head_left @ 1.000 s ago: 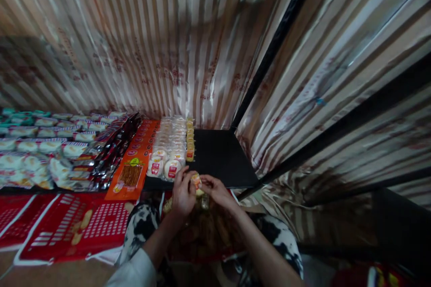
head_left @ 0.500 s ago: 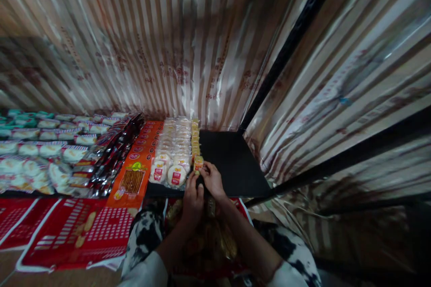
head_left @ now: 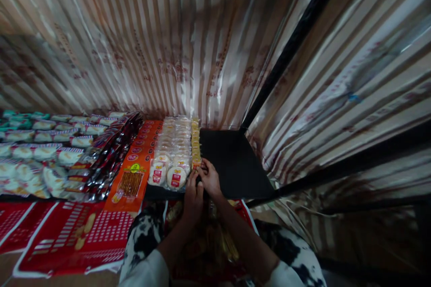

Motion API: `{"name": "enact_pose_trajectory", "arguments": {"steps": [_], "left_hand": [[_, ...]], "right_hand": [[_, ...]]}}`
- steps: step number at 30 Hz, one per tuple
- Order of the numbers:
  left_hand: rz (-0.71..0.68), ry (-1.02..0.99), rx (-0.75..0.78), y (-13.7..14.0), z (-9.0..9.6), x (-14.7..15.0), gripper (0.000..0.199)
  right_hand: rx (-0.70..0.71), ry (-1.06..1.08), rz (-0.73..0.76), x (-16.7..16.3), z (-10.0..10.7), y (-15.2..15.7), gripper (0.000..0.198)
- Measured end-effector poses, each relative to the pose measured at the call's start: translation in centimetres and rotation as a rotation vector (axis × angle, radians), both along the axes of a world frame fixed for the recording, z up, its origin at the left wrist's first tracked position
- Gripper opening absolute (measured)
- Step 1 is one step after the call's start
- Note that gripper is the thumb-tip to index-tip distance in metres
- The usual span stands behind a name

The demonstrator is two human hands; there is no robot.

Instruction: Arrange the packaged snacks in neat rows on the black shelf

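Near the front edge of the black shelf (head_left: 232,152), both hands meet at the near end of a row of small yellow snack packets (head_left: 195,136). My right hand (head_left: 211,179) pinches the right side of the nearest yellow packet (head_left: 195,164), its fingers closed. My left hand (head_left: 193,195) grips the lower part of that packet with bent fingers, which partly hide it. Just left of the hands lie two rows of round rice crackers (head_left: 176,176) in clear wrappers, overlapping one another toward the back.
Orange snack packs (head_left: 129,179) overlap left of the crackers, then dark red packs (head_left: 111,161) and many white wrapped packs (head_left: 43,152). Red bags (head_left: 81,233) hang below the shelf front. A dark pole (head_left: 279,71) and striped plastic sheeting (head_left: 188,54) stand behind.
My hands have shifted slightly up and inward at the yellow packet, covering more of it. The packet sits slightly farther back, against the row.
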State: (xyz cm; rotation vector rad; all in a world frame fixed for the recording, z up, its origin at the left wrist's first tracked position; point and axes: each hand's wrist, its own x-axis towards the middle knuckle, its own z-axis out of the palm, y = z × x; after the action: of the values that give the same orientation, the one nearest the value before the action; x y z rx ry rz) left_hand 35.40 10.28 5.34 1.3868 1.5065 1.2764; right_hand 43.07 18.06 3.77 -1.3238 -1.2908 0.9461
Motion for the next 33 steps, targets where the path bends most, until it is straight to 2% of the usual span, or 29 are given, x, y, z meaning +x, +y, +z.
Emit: {"name": "enact_pose_trajectory", "arguments": {"steps": [8, 12, 16, 21, 23, 27, 29, 33], "left_hand": [[0.000, -0.004, -0.051, 0.3, 0.1, 0.1, 0.047], [0.009, 0.005, -0.045, 0.0, 0.6, 0.0, 0.044], [0.024, 0.054, -0.026, -1.0, 0.9, -0.4, 0.036], [0.024, 0.130, 0.003, -4.1, 0.3, -0.4, 0.027], [-0.054, 0.156, -0.070, -5.5, -0.4, 0.0, 0.027], [-0.150, 0.226, -0.346, -6.8, -2.3, 1.1, 0.032], [-0.164, 0.240, -0.454, -6.6, -3.4, 1.5, 0.035], [-0.197, 0.256, -0.535, -5.5, -5.3, 2.4, 0.037]], "right_hand": [[-0.012, -0.088, 0.031, 0.0, -0.2, 0.0, 0.036], [0.025, -0.060, -0.024, 0.0, 0.1, -0.8, 0.040], [0.050, -0.050, -0.087, 0.5, 0.7, -3.1, 0.037], [0.016, -0.067, -0.097, 2.7, 0.4, -8.0, 0.031], [-0.032, -0.157, -0.098, 3.8, -0.2, -10.1, 0.028], [-0.173, -0.431, -0.054, 6.0, -1.8, -12.7, 0.025], [-0.248, -0.542, -0.030, 6.8, -2.5, -13.1, 0.026], [-0.368, -0.690, 0.077, 7.7, -3.5, -12.6, 0.028]]}}
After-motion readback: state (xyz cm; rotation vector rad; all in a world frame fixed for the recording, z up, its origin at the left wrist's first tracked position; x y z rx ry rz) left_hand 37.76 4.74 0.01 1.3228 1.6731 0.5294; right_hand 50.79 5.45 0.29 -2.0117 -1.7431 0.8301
